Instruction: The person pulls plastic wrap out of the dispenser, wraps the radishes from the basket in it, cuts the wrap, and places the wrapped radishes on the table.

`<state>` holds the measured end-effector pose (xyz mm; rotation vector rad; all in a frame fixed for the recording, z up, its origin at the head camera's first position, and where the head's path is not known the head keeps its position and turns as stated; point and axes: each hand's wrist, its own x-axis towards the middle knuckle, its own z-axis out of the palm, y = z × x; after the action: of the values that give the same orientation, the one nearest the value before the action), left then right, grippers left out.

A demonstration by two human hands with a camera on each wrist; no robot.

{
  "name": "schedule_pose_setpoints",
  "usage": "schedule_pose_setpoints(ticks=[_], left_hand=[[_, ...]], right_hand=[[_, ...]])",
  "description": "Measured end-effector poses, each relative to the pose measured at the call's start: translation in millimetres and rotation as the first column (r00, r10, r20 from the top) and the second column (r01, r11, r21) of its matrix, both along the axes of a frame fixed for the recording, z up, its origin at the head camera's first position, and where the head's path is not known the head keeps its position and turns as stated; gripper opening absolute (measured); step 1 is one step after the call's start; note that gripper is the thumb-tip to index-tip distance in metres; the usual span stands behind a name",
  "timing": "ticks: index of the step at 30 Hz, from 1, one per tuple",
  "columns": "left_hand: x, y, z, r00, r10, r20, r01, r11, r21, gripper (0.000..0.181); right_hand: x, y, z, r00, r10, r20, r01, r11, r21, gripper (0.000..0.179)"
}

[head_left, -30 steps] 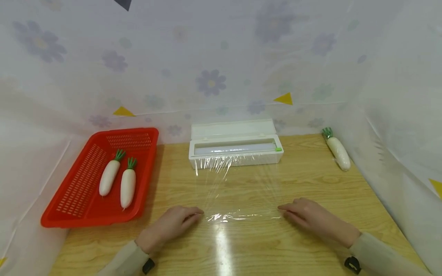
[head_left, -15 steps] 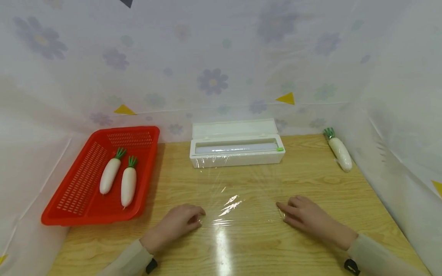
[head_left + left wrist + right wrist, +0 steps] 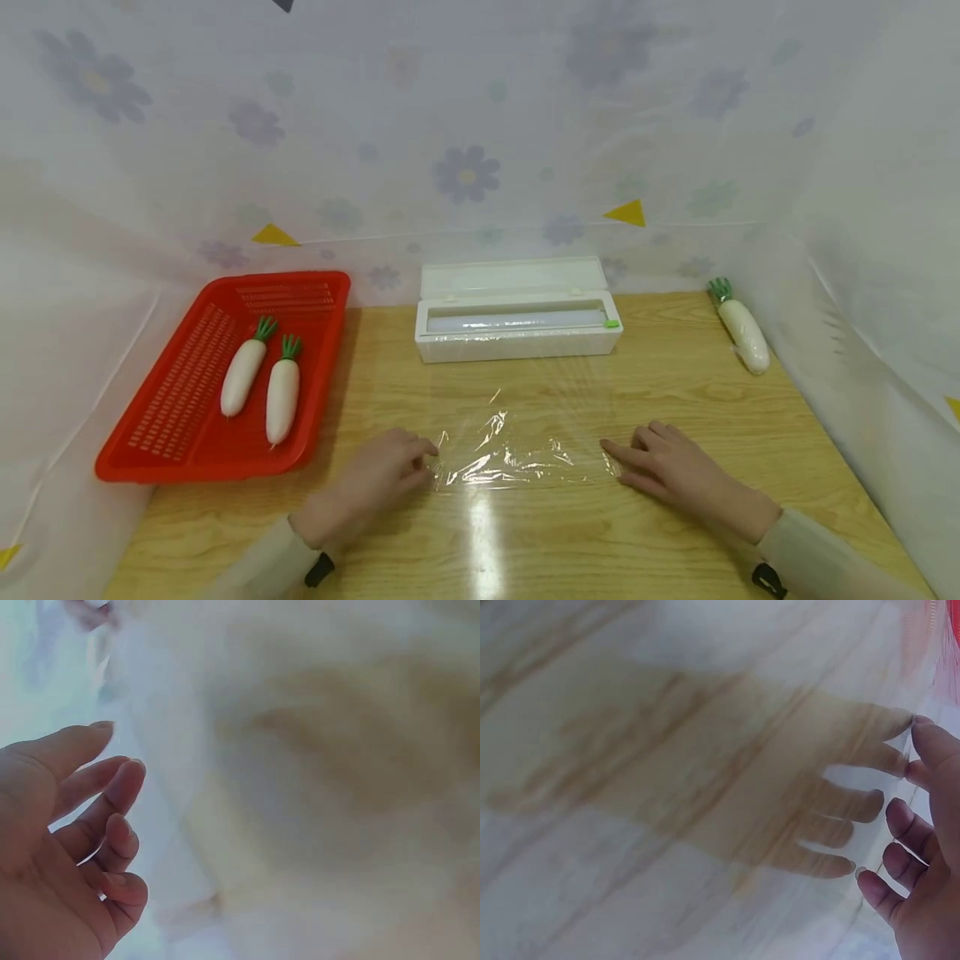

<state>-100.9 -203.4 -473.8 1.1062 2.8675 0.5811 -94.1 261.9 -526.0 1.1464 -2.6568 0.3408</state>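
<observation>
A sheet of clear cling film (image 3: 502,467) reaches from the white cling film box (image 3: 517,344) over the wooden table, its near edge shiny and creased. At the film's left corner is my left hand (image 3: 378,475), thumb and fingertips apart in the left wrist view, with nothing visible between them. My right hand (image 3: 678,471) is at the right corner, its index finger stretched out to touch the film's edge. The right wrist view shows this hand (image 3: 930,847) low over the tabletop, fingertips near their reflection. Whether either thumb touches the film is hard to tell.
A red plastic basket (image 3: 330,367) on the left holds two white radishes (image 3: 282,402) with green tops. Another white radish (image 3: 745,335), wrapped in film, lies by the right wall. Behind the box, its lid (image 3: 513,279) stands raised against the patterned sheet (image 3: 360,192).
The film was stretched taut from the box with fanning creases; now it lies slacker, with wrinkles along its near edge. My left fingers have parted and shifted slightly. The right hand stays nearly still.
</observation>
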Motion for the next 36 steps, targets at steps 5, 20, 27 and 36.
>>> schedule_pose_setpoints(ticks=[5, 20, 27, 36], left_hand=[[-19.8, -12.3, 49.9, 0.994, 0.106, 0.033, -0.107, 0.993, 0.051, 0.019], [-130.5, -131.0, 117.1, 0.846, 0.5, 0.183, -0.516, 0.855, 0.049, 0.043], [-154.0, -195.3, 92.8, 0.732, 0.596, 0.331, -0.604, 0.792, -0.09, 0.069], [-142.5, -232.0, 70.3, 0.563, 0.698, 0.442, -0.678, 0.696, -0.236, 0.077]], right_hand=[[0.2, 1.8, -3.1, 1.0, 0.003, -0.006, -0.003, 1.0, -0.004, 0.05], [-3.2, 8.7, -7.3, 1.0, 0.005, -0.015, -0.005, 1.0, -0.006, 0.049], [-4.8, 8.6, -10.9, 1.0, 0.014, -0.015, -0.014, 1.0, -0.006, 0.05], [-5.5, 8.4, -14.2, 0.999, 0.035, -0.029, -0.035, 0.999, -0.003, 0.051]])
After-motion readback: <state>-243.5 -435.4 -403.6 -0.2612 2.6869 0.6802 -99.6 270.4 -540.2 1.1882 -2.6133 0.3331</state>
